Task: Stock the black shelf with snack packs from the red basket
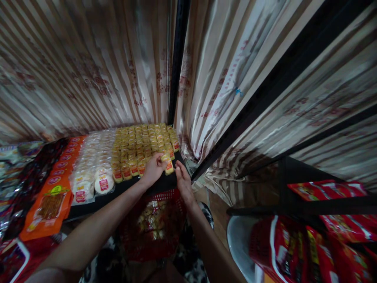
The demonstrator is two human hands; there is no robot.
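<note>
My left hand (pixel 154 169) is closed, its fingertips pinching the edge of a small yellow snack packet (pixel 169 165) with a red label. That packet is at the front right of the shelf, ahead of tight rows of the same yellow packets (pixel 135 145). My right hand (pixel 183 180) is just right of the packet, fingers extended and slightly bent, with nothing visible in it. Below my hands, between my forearms, a red plastic basket (pixel 173 192) holds more wrapped yellowish packets (pixel 153 216), dim and partly shadowed.
Left of the yellow rows are round white packets (pixel 103 181), orange snack bags (pixel 53 188) and dark bags (pixel 32 177). A black shelf post (pixel 235 122) slants past on the right. Striped curtains (pixel 103 59) hang behind. Red bags (pixel 318 247) and a pale basin (pixel 240 239) are at lower right.
</note>
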